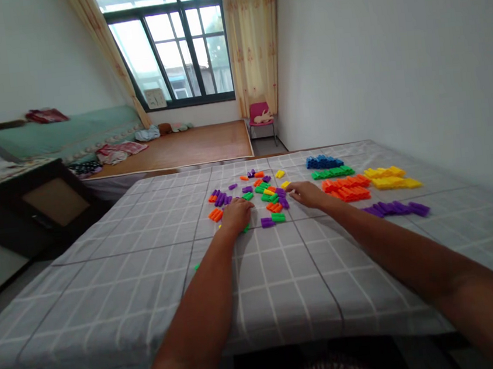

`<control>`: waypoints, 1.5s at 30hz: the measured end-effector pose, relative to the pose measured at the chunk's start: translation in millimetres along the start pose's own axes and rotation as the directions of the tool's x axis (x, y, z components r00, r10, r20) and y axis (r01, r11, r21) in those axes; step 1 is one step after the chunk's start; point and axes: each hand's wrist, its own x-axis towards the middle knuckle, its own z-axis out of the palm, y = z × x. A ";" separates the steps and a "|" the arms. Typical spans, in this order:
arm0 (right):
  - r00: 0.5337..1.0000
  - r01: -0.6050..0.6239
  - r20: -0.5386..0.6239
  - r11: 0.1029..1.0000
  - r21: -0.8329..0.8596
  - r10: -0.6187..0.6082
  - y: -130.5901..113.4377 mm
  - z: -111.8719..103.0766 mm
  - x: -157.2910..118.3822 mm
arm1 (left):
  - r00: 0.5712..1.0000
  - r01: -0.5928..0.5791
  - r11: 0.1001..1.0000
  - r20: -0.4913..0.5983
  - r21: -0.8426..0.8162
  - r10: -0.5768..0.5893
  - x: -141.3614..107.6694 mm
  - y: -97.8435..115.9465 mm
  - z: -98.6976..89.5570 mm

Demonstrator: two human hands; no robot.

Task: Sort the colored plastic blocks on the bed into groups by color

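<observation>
Small coloured pieces lie mixed in the middle of the table, among them purple pieces (268, 222), green pieces (278, 217) and orange pieces (215, 215). My left hand (237, 213) rests low over the left part of this mix, its fingers bent; what is under them is hidden. At the right edge of the mix, my right hand (304, 193) has its fingertips together beside a yellow piece (286, 184). Sorted by colour at the right are a blue group (324, 161), a green group (333, 172), an orange group (347, 189), a yellow group (389, 176) and a purple group (396, 208).
A grey checked cloth (107, 281) covers the table. Beyond it stand a low bed platform (198, 145) with cloths on it, a pink chair (260, 112) and a window. A dark cabinet (49, 199) is at the left, and a white wall runs along the right.
</observation>
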 end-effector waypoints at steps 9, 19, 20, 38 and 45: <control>0.985 -0.169 -0.001 0.980 0.106 0.170 -11.3 15.0 47.1 | 0.997 0.052 0.998 -0.048 -0.040 -0.054 -0.3 3.2 -2.1; 0.987 0.153 -0.079 0.635 0.757 -0.142 -53.8 18.1 37.2 | 0.991 -0.009 0.981 -0.132 -0.192 -0.017 5.6 8.5 3.0; 0.993 0.115 -0.073 0.620 0.776 -0.094 -53.9 17.6 36.1 | 0.993 0.009 0.981 -0.116 -0.191 -0.032 5.2 6.5 3.1; 0.993 0.028 0.101 0.933 0.358 -0.068 -9.1 -13.8 -45.0 | 0.986 -0.052 0.995 -0.164 -0.081 0.038 12.5 -22.8 13.8; 0.993 0.091 0.044 0.947 0.307 -0.110 -17.9 -23.7 -56.2 | 0.975 -0.122 0.990 -0.195 -0.068 0.107 13.1 -13.7 9.5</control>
